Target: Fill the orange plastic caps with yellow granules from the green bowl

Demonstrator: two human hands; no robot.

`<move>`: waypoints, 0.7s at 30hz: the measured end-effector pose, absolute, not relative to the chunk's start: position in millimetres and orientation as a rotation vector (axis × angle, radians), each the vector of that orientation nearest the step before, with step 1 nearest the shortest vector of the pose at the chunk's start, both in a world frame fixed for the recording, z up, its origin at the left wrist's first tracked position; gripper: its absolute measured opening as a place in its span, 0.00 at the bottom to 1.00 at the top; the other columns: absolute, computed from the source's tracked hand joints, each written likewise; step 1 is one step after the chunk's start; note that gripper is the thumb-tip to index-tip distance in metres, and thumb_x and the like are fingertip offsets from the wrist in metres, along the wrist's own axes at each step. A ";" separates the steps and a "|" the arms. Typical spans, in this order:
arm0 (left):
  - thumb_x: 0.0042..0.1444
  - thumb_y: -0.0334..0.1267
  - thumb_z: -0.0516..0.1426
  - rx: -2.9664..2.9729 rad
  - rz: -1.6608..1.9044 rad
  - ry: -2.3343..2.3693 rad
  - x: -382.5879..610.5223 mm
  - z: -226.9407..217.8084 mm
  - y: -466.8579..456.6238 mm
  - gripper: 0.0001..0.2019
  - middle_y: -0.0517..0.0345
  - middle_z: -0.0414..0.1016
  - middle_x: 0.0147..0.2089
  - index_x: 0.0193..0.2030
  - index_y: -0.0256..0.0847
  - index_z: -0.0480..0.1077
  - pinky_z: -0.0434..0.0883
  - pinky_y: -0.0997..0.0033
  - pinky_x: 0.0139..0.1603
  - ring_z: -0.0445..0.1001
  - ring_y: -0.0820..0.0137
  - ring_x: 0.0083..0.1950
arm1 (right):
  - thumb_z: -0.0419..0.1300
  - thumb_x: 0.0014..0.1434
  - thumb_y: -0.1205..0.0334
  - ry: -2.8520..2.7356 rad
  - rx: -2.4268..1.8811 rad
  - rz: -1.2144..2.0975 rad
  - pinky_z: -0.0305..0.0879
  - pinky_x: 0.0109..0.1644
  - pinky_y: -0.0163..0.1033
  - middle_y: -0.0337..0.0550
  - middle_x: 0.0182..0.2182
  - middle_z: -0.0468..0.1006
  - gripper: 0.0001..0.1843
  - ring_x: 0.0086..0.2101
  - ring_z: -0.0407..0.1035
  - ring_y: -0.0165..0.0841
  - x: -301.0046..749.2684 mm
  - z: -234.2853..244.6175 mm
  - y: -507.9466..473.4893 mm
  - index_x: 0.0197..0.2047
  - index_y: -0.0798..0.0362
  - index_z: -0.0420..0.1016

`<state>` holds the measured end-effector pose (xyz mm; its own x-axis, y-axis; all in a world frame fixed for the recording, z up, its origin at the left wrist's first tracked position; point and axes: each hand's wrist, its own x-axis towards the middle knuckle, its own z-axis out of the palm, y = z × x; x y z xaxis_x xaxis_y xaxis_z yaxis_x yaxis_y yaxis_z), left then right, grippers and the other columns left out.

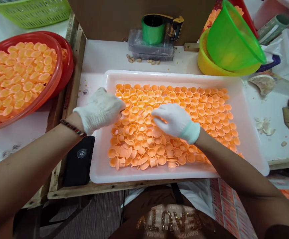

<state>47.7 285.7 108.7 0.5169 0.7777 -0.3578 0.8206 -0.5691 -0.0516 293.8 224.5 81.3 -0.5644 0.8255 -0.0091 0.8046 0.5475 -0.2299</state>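
Note:
A white plastic tray (174, 175) holds many small orange toy cups (140, 136) with handles. Toward the back and right they stand upright in rows, while the front left ones lie tilted and jumbled. My left hand (103, 108), in a white knit glove, is closed over the tray's left side by the cups. Its fingertips are turned away, so anything in them is hidden. Also gloved in white, my right hand (174, 121) is over the middle of the cups, its fingers curled together and pointing left. What they grip, if anything, cannot be made out.
Red basins (58, 66) of orange pieces stand on the left. A black phone (78, 166) lies beside the tray. Behind it, a green cup (153, 31) sits on a grey wrapped block (150, 49). A green basket (234, 39) leans in a yellow bowl (201, 58).

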 end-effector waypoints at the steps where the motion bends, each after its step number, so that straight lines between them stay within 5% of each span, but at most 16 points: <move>1: 0.51 0.28 0.58 2.635 -0.656 1.350 45.4 109.6 279.4 0.06 0.53 0.68 0.24 0.24 0.39 0.71 0.64 0.51 0.51 0.67 0.64 0.31 | 0.52 0.68 0.61 -2.645 -1.455 0.297 0.44 0.36 0.42 0.45 0.33 0.75 0.14 0.32 0.58 0.33 297.8 84.5 228.3 0.39 0.54 0.79; 4: 0.52 0.27 0.57 2.697 -0.836 1.281 40.2 106.4 266.0 0.07 0.49 0.74 0.31 0.31 0.38 0.76 0.62 0.48 0.54 0.71 0.57 0.38 | 0.52 0.68 0.64 -2.700 -1.474 0.198 0.44 0.36 0.42 0.47 0.38 0.76 0.14 0.34 0.60 0.34 294.5 87.0 241.4 0.39 0.54 0.80; 10: 0.61 0.30 0.53 2.896 -0.626 1.465 32.8 98.1 261.9 0.09 0.47 0.75 0.38 0.37 0.36 0.75 0.63 0.48 0.53 0.73 0.56 0.44 | 0.52 0.69 0.68 -2.889 -1.468 0.229 0.48 0.35 0.43 0.50 0.42 0.77 0.14 0.35 0.64 0.35 248.2 74.8 268.7 0.42 0.55 0.81; 17: 0.69 0.51 0.48 2.665 -0.330 1.380 29.4 92.7 228.8 0.20 0.51 0.76 0.38 0.41 0.40 0.75 0.63 0.58 0.40 0.74 0.60 0.36 | 0.55 0.69 0.66 -2.855 -1.727 0.357 0.54 0.38 0.42 0.53 0.46 0.79 0.13 0.39 0.69 0.38 233.0 76.0 283.7 0.45 0.57 0.81; 21: 0.66 0.49 0.53 2.521 -0.229 1.423 31.8 81.5 210.1 0.16 0.51 0.77 0.40 0.45 0.39 0.75 0.65 0.59 0.39 0.74 0.60 0.37 | 0.53 0.66 0.74 -2.812 -1.662 0.164 0.52 0.39 0.43 0.52 0.44 0.78 0.14 0.40 0.68 0.38 239.1 70.3 279.9 0.45 0.58 0.80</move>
<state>31.8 210.1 81.5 0.5143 0.8202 -0.2506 0.8574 -0.4984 0.1282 239.1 279.9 70.3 -0.4774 0.8637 -0.1613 0.8766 0.4808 -0.0202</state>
